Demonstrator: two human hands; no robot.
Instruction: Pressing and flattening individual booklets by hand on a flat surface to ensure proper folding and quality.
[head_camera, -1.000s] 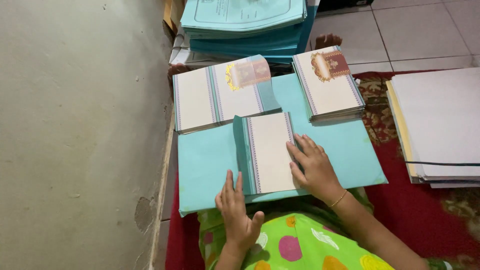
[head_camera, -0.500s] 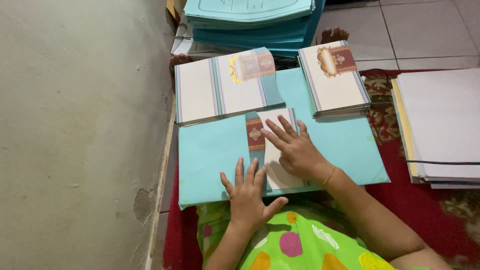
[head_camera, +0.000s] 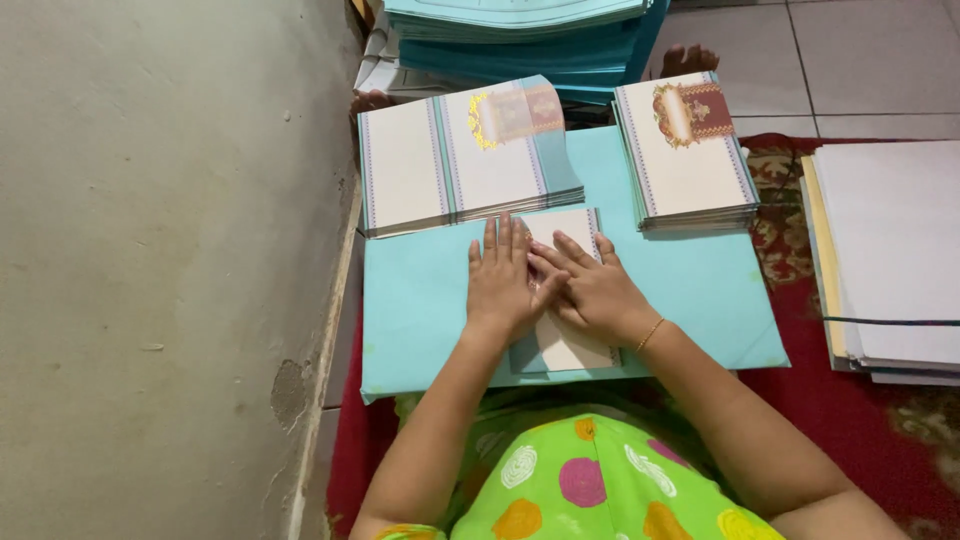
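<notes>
Folded shut since | card (head_camera: 565, 340) long axis toward stacks, seemingly | both hands flat

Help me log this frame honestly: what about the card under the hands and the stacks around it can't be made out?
- Folded card, head view: most of its face is covered by the left hand and right hand.
- Teal sheet pile: cut off by the top edge.
- White paper stack: cut off by the right edge.
- Opened card stack: its ornament is blurred.
- Sheet counts: too fine to tell.
</notes>
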